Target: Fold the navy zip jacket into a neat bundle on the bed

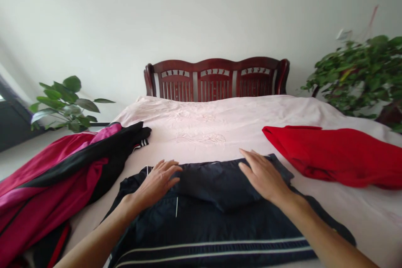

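A dark navy garment (213,213) with thin white stripes lies spread on the pink bedsheet (204,125) in front of me, its far part folded into a thicker band. My left hand (158,182) rests flat on the left end of that folded band, fingers spread. My right hand (262,176) lies palm down on the right end of the band, fingers together and pointing left. Neither hand grips the cloth.
A magenta and black jacket (63,167) is heaped at the left side of the bed. A red garment (339,155) lies at the right. A dark wooden headboard (216,77) stands at the far end. Leafy plants stand at the left (65,102) and right (361,75).
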`<action>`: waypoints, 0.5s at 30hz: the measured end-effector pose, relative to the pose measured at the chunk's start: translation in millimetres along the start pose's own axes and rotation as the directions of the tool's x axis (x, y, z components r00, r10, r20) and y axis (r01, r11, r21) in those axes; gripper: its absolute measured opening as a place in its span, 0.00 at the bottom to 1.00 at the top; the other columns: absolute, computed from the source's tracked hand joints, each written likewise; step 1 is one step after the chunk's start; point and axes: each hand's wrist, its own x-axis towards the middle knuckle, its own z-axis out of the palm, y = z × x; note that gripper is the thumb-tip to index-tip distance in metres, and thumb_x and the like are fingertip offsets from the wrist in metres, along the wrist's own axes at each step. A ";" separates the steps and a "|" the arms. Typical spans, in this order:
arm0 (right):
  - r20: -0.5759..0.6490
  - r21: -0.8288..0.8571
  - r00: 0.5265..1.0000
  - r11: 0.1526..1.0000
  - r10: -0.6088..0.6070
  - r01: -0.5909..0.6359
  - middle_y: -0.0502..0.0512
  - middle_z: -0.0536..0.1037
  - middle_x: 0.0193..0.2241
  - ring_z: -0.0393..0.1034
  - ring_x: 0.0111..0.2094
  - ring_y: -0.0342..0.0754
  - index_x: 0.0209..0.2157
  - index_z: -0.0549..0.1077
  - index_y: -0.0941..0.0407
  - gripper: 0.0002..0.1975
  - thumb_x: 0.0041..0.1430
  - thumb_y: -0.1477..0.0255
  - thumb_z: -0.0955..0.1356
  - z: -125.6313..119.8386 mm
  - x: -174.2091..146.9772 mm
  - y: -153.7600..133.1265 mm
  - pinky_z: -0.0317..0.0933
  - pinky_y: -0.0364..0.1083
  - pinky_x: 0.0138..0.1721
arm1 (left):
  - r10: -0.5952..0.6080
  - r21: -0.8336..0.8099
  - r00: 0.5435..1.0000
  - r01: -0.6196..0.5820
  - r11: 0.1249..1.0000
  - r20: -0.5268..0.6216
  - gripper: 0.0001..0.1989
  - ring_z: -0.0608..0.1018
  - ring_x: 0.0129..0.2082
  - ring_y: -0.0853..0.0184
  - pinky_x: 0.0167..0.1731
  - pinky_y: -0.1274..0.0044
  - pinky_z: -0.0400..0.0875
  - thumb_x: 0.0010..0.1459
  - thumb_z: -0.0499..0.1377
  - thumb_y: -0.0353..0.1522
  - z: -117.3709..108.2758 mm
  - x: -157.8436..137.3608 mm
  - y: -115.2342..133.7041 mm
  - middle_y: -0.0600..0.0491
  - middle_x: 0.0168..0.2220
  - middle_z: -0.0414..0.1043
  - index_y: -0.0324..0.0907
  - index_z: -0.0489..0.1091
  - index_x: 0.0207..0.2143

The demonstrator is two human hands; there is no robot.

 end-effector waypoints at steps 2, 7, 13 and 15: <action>0.069 0.018 0.993 0.996 -0.092 0.091 0.59 0.62 0.65 0.50 0.67 0.58 0.66 0.58 0.53 0.29 0.68 0.58 0.56 18.3 1.8 -27.0 0.48 0.60 0.65 | 0.002 0.080 0.999 -0.005 0.997 0.040 0.23 0.60 0.66 0.55 0.65 0.59 0.47 0.69 0.45 0.44 15.3 0.7 -2.7 0.49 0.66 0.60 0.52 0.61 0.63; 0.248 -0.006 0.959 0.989 -0.139 0.145 0.57 0.56 0.68 0.45 0.69 0.60 0.66 0.58 0.48 0.29 0.67 0.55 0.58 65.3 -16.1 -26.9 0.41 0.68 0.65 | -0.149 0.217 0.984 0.124 0.968 0.100 0.28 0.58 0.68 0.53 0.65 0.57 0.45 0.69 0.41 0.47 39.1 -10.7 -34.0 0.46 0.69 0.55 0.50 0.52 0.68; 0.401 -0.015 0.916 1.000 -0.017 0.025 0.59 0.57 0.68 0.48 0.68 0.62 0.66 0.59 0.51 0.29 0.68 0.57 0.57 48.9 -6.9 -26.8 0.44 0.70 0.64 | -0.220 0.247 0.971 0.192 0.950 0.090 0.31 0.58 0.68 0.50 0.64 0.56 0.45 0.67 0.42 0.50 38.2 -20.9 -52.5 0.43 0.68 0.56 0.49 0.54 0.68; 0.375 0.000 0.927 1.000 -0.005 0.006 0.60 0.58 0.67 0.49 0.68 0.61 0.66 0.59 0.53 0.29 0.69 0.58 0.55 35.5 -0.9 -46.5 0.44 0.68 0.64 | -0.222 0.244 0.972 0.196 0.950 0.083 0.31 0.58 0.67 0.50 0.64 0.56 0.45 0.67 0.42 0.50 40.1 -21.2 -53.2 0.43 0.68 0.55 0.49 0.53 0.68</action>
